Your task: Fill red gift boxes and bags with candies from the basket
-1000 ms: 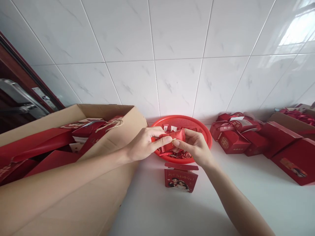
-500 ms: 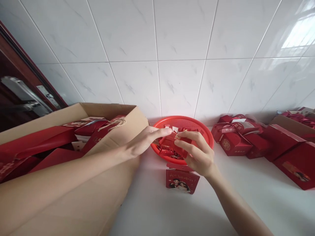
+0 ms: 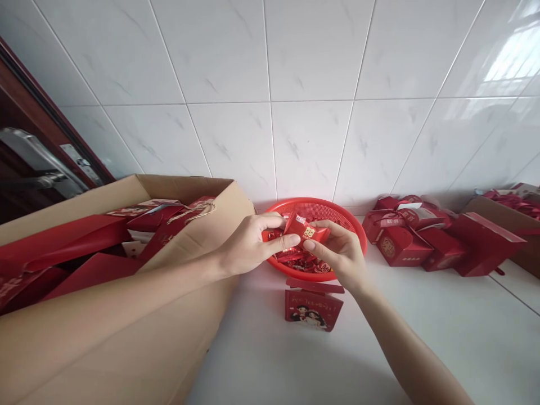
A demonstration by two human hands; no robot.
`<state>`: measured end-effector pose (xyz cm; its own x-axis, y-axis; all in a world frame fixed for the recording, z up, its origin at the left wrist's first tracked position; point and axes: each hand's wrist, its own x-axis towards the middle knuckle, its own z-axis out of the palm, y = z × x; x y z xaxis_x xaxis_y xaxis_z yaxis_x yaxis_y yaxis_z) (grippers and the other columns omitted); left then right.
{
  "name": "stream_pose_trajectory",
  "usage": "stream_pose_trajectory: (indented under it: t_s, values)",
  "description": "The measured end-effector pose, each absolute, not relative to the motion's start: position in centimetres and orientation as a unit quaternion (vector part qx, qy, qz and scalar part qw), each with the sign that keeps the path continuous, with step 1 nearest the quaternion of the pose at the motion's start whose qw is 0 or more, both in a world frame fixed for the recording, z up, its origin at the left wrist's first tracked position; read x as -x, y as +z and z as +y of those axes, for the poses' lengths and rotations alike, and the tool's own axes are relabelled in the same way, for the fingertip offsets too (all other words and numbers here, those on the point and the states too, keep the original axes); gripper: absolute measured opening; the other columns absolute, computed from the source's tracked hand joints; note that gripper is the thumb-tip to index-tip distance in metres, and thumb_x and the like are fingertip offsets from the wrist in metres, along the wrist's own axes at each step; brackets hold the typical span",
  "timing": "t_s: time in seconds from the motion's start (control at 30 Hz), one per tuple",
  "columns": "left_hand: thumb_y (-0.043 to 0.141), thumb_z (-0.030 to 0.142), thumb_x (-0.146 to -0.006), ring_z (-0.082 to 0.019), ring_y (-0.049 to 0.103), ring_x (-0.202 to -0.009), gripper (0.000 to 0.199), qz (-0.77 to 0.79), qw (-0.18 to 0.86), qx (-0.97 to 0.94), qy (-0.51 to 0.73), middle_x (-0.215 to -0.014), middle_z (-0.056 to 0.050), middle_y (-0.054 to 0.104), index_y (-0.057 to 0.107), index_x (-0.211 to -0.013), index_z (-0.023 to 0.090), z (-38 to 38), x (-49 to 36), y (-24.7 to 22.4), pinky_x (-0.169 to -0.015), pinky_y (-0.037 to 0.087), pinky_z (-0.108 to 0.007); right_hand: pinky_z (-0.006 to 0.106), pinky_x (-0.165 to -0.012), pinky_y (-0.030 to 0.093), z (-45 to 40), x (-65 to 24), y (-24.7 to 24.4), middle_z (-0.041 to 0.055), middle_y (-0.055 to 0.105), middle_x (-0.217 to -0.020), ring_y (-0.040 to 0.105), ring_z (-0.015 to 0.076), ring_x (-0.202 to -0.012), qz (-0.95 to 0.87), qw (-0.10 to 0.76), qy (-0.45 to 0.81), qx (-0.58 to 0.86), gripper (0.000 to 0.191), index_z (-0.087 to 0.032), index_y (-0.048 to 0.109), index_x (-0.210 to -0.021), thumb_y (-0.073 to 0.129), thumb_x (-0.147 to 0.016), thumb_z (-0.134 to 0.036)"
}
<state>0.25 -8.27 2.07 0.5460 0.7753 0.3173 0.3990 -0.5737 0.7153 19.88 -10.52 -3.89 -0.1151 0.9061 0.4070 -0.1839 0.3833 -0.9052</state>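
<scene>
Both hands meet over a red plastic basket (image 3: pixel 361 233) that holds several shiny red-wrapped sweets (image 3: pixel 297 263). Between them is a red-wrapped candy (image 3: pixel 300 226) with a gold emblem and a small white label. My left hand (image 3: pixel 248 244) pinches its left part with thumb and fingers. From the right, my right hand (image 3: pixel 343 253) is closed on the same candy, thumb in front. Whether a second packet lies behind it is hidden. Just in front of the basket stands a small red gift box (image 3: pixel 313 310) printed with a cartoon couple, its top flap up.
A large cardboard carton (image 3: pixel 169 332) on the left holds several red boxes and bags. Several red gift boxes (image 3: pixel 403 247) stand to the right, with another carton (image 3: pixel 527 250) beyond them. Behind rises a white tiled wall (image 3: pixel 312 146); a door handle (image 3: pixel 37 177) is far left.
My fingers have shifted on the candy, and its emblem now faces me more plainly. A red box at the right edge has gone from view, baring the counter there.
</scene>
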Motion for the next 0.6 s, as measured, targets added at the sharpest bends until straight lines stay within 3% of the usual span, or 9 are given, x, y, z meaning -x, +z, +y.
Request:
stream_pose_trajectory:
  t_s: [0.13,0.37,0.6]
  values:
    - [0.062,0.045,-0.089,-0.020,0.060,-0.088,0.027,0.345,0.298,-0.837,0.304,-0.087,-0.003,0.069,0.073,-0.090,0.020,-8.28,-0.13,2.00,-0.081,0.047,-0.030,0.032,-0.072,0.059,-10.49,-19.81,-3.92,0.0026,0.073,-0.086,0.069,0.0191,-0.078,-0.566,0.591,0.488,0.301,0.029,-0.023,0.070,-0.092,0.084,-0.072,-0.038]
    - [0.061,0.045,-0.091,-0.018,0.058,-0.081,0.032,0.330,0.248,-0.858,0.304,-0.078,-0.002,0.064,0.067,-0.074,0.018,-8.36,-0.03,1.96,-0.077,0.047,-0.028,0.031,-0.071,0.058,-10.92,-19.89,-3.58,0.0031,0.072,-0.087,0.068,0.0185,-0.078,-0.564,0.584,0.499,0.304,0.031,-0.022,0.071,-0.092,0.085,-0.070,-0.039]
    - [0.061,0.041,-0.091,-0.017,0.057,-0.079,0.030,0.319,0.244,-0.860,0.315,-0.077,-0.002,0.063,0.067,-0.074,0.018,-8.35,-0.06,1.89,-0.076,0.048,-0.028,0.031,-0.071,0.057,-10.68,-19.81,-3.67,0.0029,0.071,-0.089,0.067,0.0184,-0.079,-0.570,0.588,0.494,0.293,0.031,-0.022,0.071,-0.092,0.085,-0.071,-0.038]
